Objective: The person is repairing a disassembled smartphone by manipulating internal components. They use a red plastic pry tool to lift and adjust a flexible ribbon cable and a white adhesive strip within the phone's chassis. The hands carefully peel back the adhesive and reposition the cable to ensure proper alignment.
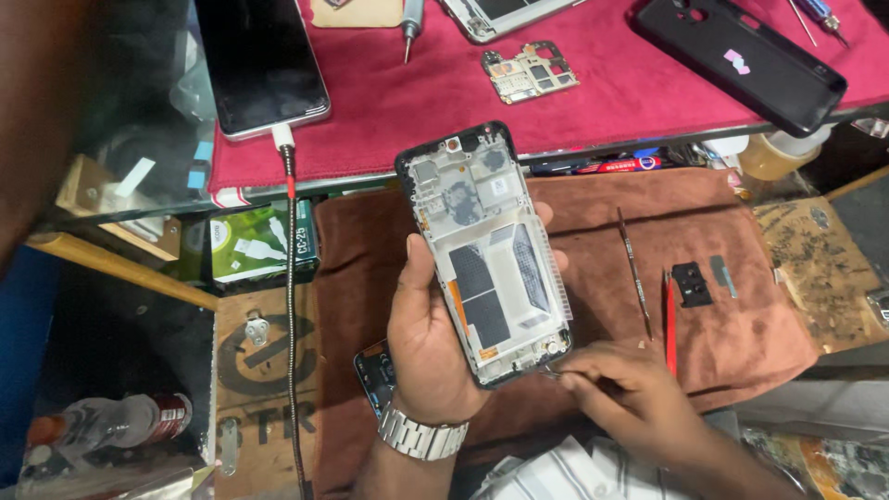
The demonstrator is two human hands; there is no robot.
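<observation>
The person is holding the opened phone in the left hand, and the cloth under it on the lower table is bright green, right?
Not quite. The left hand does hold the opened phone, but the cloth under it is brown, not green. The head view shows this. The right hand touches the phone's bottom edge.
</observation>
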